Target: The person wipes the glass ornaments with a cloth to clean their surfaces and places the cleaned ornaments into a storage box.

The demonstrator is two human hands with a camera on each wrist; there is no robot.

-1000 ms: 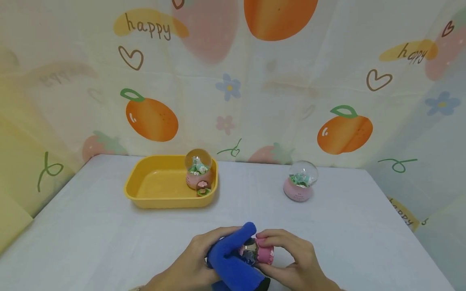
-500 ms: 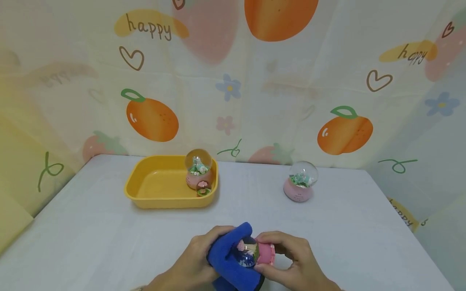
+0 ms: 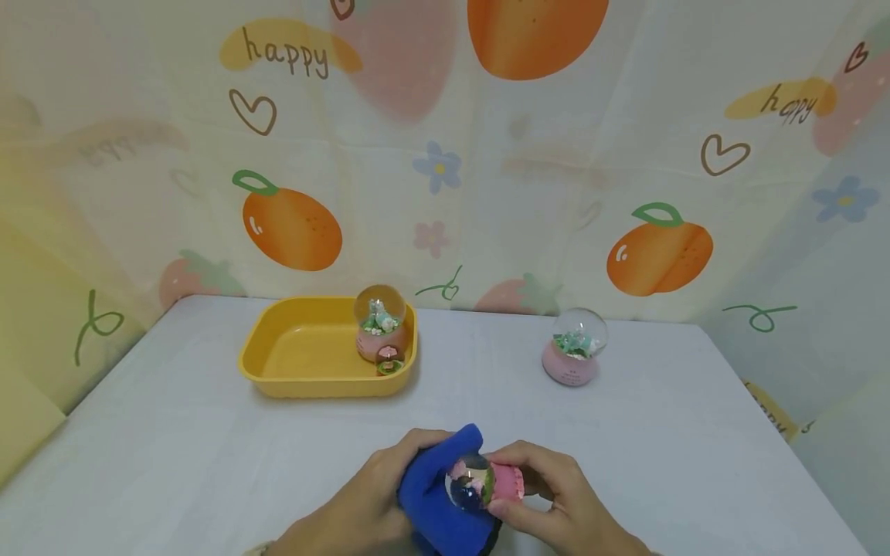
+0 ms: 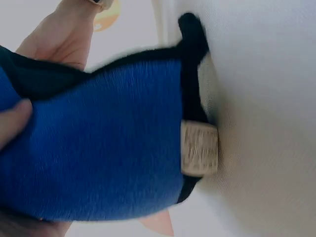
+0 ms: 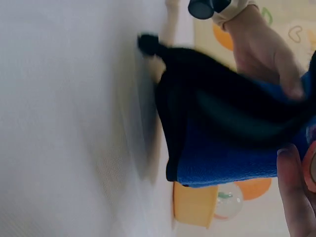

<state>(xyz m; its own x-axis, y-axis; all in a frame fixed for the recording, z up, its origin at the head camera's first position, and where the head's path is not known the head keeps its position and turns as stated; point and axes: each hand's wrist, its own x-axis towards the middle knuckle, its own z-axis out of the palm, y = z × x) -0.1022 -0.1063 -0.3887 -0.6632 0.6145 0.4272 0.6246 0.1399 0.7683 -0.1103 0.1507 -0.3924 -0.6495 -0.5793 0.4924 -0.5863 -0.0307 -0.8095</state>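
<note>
A small snow globe with a pink base (image 3: pixel 507 483) lies tilted on its side between both hands near the front of the table. My right hand (image 3: pixel 556 494) pinches its base between thumb and fingers. In my left hand (image 3: pixel 378 486) is a blue cloth (image 3: pixel 434 494) with a dark edge, gripped and folded behind the glass ball, which shows a pink and green figure inside. The left wrist view has the cloth (image 4: pixel 108 143) hanging down with a pale label (image 4: pixel 199 148). In the right wrist view, the pink base (image 5: pixel 310 168) shows only at the frame's edge.
At the back left stands a yellow tray (image 3: pixel 278 386). It holds a larger pink-based snow globe (image 3: pixel 379 324) and a tiny globe (image 3: pixel 389 361) in its right end. Another pink-based snow globe (image 3: pixel 572 359) stands at the back right, before the printed curtain (image 3: pixel 528 193).
The small globe has turned in my right hand and its glass ball shows more, out of the cloth fold. The cloth has shifted slightly. The tray and other globes stay put.
</note>
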